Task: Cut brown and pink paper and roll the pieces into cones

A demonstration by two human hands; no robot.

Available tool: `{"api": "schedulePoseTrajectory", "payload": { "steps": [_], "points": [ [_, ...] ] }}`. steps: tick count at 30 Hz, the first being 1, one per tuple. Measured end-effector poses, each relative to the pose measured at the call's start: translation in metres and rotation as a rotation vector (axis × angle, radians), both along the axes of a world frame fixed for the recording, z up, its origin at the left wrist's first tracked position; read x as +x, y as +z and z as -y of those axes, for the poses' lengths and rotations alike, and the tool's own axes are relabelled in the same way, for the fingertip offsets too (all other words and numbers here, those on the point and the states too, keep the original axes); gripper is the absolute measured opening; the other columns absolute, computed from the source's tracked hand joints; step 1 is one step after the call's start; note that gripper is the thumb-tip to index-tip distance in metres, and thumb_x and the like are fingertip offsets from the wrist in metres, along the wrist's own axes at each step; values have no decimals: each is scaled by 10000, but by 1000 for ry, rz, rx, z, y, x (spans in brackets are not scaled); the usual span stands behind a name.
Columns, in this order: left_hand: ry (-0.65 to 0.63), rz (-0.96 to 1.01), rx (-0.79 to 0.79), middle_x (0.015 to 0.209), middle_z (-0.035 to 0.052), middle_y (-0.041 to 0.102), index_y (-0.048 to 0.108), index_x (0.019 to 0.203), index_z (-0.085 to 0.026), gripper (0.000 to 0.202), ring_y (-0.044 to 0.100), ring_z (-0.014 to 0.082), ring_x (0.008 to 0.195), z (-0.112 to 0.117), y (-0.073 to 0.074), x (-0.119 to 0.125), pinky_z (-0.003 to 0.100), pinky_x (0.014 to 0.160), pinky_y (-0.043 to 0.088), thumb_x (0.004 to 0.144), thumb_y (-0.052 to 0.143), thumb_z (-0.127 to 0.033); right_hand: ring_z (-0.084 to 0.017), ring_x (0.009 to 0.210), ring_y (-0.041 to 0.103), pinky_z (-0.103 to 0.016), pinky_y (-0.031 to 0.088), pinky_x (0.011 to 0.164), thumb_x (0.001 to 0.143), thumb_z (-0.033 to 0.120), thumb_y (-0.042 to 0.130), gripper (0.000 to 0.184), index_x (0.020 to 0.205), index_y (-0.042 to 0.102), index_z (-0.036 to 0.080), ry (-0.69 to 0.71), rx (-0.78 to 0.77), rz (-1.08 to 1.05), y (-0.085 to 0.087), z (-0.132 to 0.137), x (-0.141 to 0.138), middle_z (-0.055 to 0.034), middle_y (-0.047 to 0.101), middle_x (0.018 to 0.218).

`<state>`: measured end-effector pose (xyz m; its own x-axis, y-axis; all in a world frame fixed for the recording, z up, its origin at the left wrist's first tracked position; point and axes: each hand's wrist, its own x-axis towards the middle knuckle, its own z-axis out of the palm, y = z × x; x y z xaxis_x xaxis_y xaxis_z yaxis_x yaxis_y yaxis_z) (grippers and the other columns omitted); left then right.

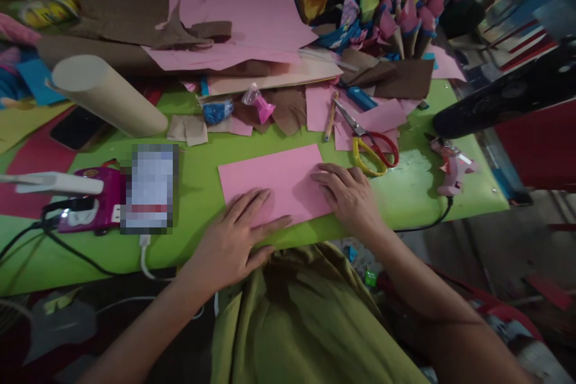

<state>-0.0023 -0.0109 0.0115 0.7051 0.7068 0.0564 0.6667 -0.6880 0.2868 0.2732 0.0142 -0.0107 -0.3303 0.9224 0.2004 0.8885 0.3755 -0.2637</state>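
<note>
Resting the left hand (231, 234), open with fingers spread, on the near left part of the pink sheet (279, 183), flat on the table (198, 153). Touching the sheet's right side with the right hand (353, 198), open with loosely bent fingers. Can see scissors (359, 131) just right of the sheet, a glue gun (455, 174) farther right of it, a phone (150, 186) to its left.
</note>
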Motion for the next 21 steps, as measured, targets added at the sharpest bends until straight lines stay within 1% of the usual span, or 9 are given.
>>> {"api": "schedulePoseTrajectory", "payload": {
  "steps": [3, 8, 12, 13, 14, 16, 17, 19, 21],
  "points": [
    [-6, -31, -8, 1640, 70, 361, 431, 1506, -437, 718, 345, 346, 1491, 2, -2, 1, 575, 1164, 367, 856, 732, -377, -278, 1065, 600, -458, 455, 924, 1036, 251, 433, 284, 1199, 666, 243, -3, -3, -19, -2, -2, 1, -71, 670, 1335],
    [-12, -72, 11, 1633, 96, 356, 451, 1497, -425, 726, 329, 350, 1493, 3, -6, 0, 564, 1161, 361, 837, 752, -441, -273, 1135, 623, -448, 458, 933, 1040, 274, 441, 299, 1232, 666, 229, 35, 5, -110, 4, -6, 7, -94, 688, 1306],
    [-17, -33, 28, 1622, 104, 380, 535, 1446, -377, 646, 342, 357, 1486, 2, -10, -2, 570, 1166, 354, 841, 736, -483, -271, 1242, 581, -454, 430, 1018, 1027, 296, 476, 363, 1361, 602, 233, 14, 104, -109, 18, 19, -1, -105, 638, 1400],
    [-22, -24, 30, 1620, 107, 383, 558, 1429, -354, 626, 338, 357, 1489, 2, -12, -3, 567, 1171, 350, 843, 732, -487, -260, 1260, 573, -447, 423, 1043, 1027, 306, 475, 378, 1382, 588, 241, 75, 102, -102, 20, 29, -7, -96, 630, 1417],
    [-24, -19, 33, 1618, 115, 386, 581, 1408, -323, 603, 335, 357, 1490, 2, -13, -3, 563, 1177, 347, 846, 727, -486, -242, 1284, 564, -435, 415, 1074, 1030, 326, 468, 396, 1403, 571, 245, 178, 80, -104, 20, 39, -15, -88, 635, 1415],
    [-22, -17, 47, 1614, 142, 386, 624, 1357, -255, 560, 339, 363, 1486, 2, -14, -3, 554, 1187, 343, 851, 720, -475, -227, 1356, 518, -435, 379, 1150, 1023, 408, 478, 476, 1465, 512, 238, 369, 2, -88, 14, 58, -30, -72, 617, 1445],
    [-19, -21, 56, 1612, 157, 384, 641, 1331, -225, 546, 344, 369, 1481, 2, -15, -3, 552, 1192, 340, 851, 720, -473, -233, 1410, 470, -443, 362, 1178, 1007, 436, 507, 537, 1494, 478, 211, 417, -33, -62, 9, 65, -36, -79, 576, 1490],
    [-12, -38, 66, 1612, 170, 377, 658, 1306, -203, 541, 351, 377, 1473, 1, -14, -3, 548, 1201, 333, 846, 721, -482, -255, 1472, 400, -459, 355, 1196, 974, 442, 570, 618, 1518, 444, 177, 412, -49, -26, -3, 74, -44, -102, 514, 1543],
    [-16, -62, 60, 1617, 155, 370, 640, 1344, -237, 575, 348, 375, 1474, 1, -13, -2, 548, 1206, 330, 843, 717, -509, -247, 1489, 380, -441, 359, 1202, 973, 427, 574, 647, 1537, 411, 156, 389, -47, 5, -11, 77, -41, -116, 479, 1567]
  ]
}}
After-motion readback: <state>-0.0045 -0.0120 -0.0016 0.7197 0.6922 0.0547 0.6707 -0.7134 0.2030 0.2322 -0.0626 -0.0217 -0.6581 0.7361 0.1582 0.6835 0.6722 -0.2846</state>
